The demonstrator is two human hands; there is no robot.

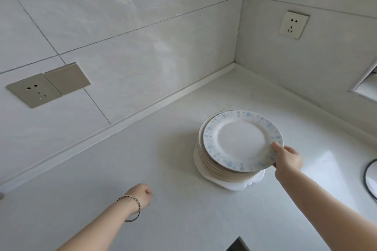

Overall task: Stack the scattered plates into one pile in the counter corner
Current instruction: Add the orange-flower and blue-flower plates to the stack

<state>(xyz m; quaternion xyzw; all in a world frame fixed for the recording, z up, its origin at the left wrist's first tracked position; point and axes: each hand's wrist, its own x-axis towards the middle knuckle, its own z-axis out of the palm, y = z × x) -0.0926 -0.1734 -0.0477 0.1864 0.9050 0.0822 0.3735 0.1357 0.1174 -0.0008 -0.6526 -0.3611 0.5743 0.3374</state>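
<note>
Round blue-speckled plate [242, 140] pinched by right hand [287, 159], atop stack [212, 166]

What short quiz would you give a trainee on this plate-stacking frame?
1. True or false: the left hand holds a plate.
2. Where does the right hand grip the blue-speckled plate? A) at its rim B) at its centre C) it does not touch it
3. What is worn on the left wrist?
Key: 1 false; 2 A; 3 a bracelet.
</note>
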